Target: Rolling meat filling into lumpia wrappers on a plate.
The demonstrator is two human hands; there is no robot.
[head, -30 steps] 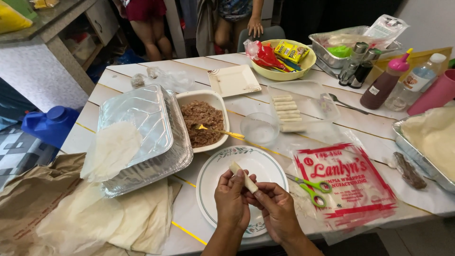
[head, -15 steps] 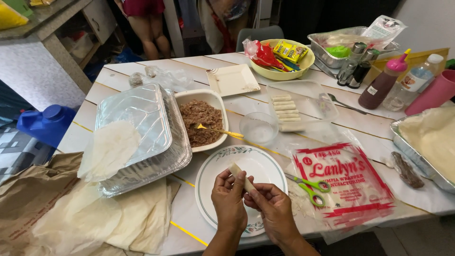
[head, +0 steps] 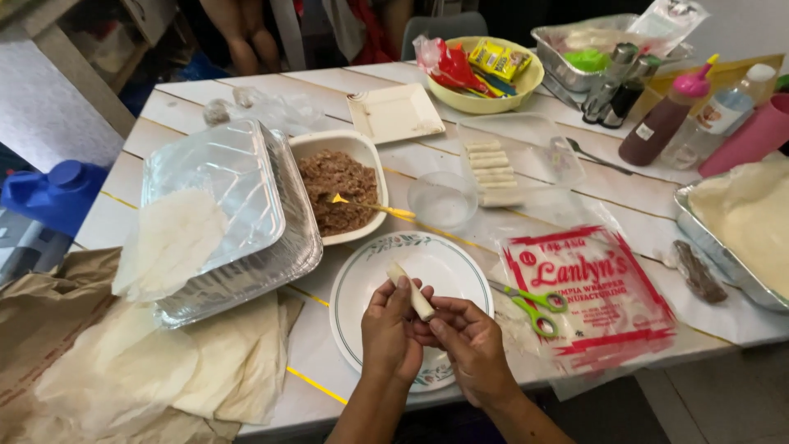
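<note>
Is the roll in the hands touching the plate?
Apart. The head view shows the roll held up between the fingertips of the left hand and right hand, raised above the plate.

A foil tray (head: 246,247) sits left of a bowl of meat filling (head: 337,191). Green scissors (head: 532,301) lie on a wrapper packet (head: 592,304).

Pale cream roll (head: 410,290); white plate (head: 374,279) with a green rim line and floral border; brown filling (head: 337,189); green scissors (head: 538,302); red-and-white wrapper pack (head: 592,304); yellow bowl (head: 526,85).
</note>
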